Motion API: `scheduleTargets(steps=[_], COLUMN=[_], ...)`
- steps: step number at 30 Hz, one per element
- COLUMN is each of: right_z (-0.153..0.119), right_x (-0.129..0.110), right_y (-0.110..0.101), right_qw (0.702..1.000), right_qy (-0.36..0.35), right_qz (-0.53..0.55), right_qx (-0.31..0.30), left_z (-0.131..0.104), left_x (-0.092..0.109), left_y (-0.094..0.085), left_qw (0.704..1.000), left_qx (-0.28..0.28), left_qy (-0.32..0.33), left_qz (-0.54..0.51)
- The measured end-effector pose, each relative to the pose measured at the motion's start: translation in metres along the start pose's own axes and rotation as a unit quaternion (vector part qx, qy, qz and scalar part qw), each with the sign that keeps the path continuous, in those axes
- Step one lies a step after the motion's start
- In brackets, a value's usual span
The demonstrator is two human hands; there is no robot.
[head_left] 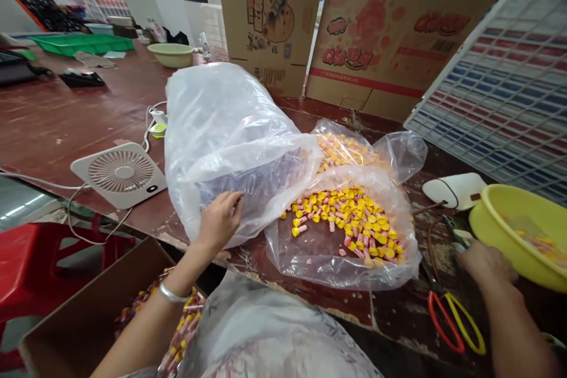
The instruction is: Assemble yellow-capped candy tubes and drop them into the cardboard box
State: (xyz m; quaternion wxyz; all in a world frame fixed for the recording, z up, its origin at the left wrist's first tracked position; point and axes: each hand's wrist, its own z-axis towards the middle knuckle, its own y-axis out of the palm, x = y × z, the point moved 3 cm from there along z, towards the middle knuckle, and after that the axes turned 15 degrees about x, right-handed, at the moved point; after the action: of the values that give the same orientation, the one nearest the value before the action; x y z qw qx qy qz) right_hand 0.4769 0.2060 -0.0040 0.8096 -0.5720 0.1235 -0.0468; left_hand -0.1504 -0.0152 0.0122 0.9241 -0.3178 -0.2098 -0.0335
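My left hand (pixel 220 220), with a metal bangle at the wrist, is at the mouth of a large milky plastic bag (pixel 221 103). Its thumb and fingers are pinched together; what they hold, if anything, is too small to make out. On the table at the right, my right hand (pixel 487 263) is smeared by motion beside a yellow bowl (pixel 485 218); its fingers are unclear. A small pale object (pixel 463 237) lies at its fingertips. Between the hands, a clear bag (pixel 310 269) lies spread with many small yellow-capped pink candy tubes (pixel 365 218).
Scissors (pixel 456 322) with red and yellow handles lie near the table edge. A white fan (pixel 124 172) stands at left. Cardboard sheets (pixel 270 18) and a white wire rack (pixel 500 82) stand behind. An open carton (pixel 88 307) is below the table, near a red stool (pixel 35 271).
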Motion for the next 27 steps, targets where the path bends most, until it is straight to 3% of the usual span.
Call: scheduleTargets(steps=[2,3,5,7,8,10,12,14,16,20,25,27], right_z=[-0.004,-0.009,-0.024,-0.04,-0.045,-0.047,-0.044,-0.037,-0.029,-0.018,-0.013,-0.012], right_x=[-0.038,-0.07,-0.153,-0.252,-0.3,-0.381,-0.438,-0.47,-0.486,-0.516,-0.575,-0.588], right_y=[-0.025,-0.039,-0.061,-0.071,-0.07,-0.056,-0.038,-0.019,-0.004,0.008,0.0,-0.003], right_qw=[0.998,0.993,0.962,0.897,0.874,0.864,0.86,0.853,0.838,0.792,0.708,0.674], right_qy=[0.004,-0.038,-0.107,-0.179,-0.192,-0.135,-0.108,-0.075,-0.044,0.002,0.001,-0.012], right_qz=[0.009,0.064,0.234,0.404,0.446,0.478,0.486,0.499,0.518,0.565,0.639,0.661], right_qx=[0.063,0.088,0.092,0.024,-0.016,-0.086,-0.11,-0.134,-0.165,-0.232,-0.302,-0.329], left_z=[0.016,0.021,0.029,0.036,0.04,0.05,0.064,0.08,0.093,0.11,0.119,0.122], left_x=[-0.011,-0.012,-0.006,0.007,0.015,0.029,0.034,0.03,0.02,-0.011,-0.039,-0.045], left_y=[-0.005,-0.003,0.01,0.032,0.043,0.064,0.075,0.078,0.077,0.073,0.073,0.074], left_qw=[0.999,0.999,0.999,0.994,0.991,0.987,0.988,0.989,0.988,0.986,0.996,0.998], left_qx=[0.03,0.035,0.014,-0.037,-0.062,-0.094,-0.094,-0.079,-0.067,-0.055,-0.002,0.025], left_qy=[-0.006,-0.009,-0.007,0.019,0.04,0.078,0.104,0.123,0.13,0.074,-0.017,-0.044], left_qz=[0.018,0.005,-0.051,-0.1,-0.111,-0.105,-0.073,-0.017,0.052,0.138,0.084,0.036])
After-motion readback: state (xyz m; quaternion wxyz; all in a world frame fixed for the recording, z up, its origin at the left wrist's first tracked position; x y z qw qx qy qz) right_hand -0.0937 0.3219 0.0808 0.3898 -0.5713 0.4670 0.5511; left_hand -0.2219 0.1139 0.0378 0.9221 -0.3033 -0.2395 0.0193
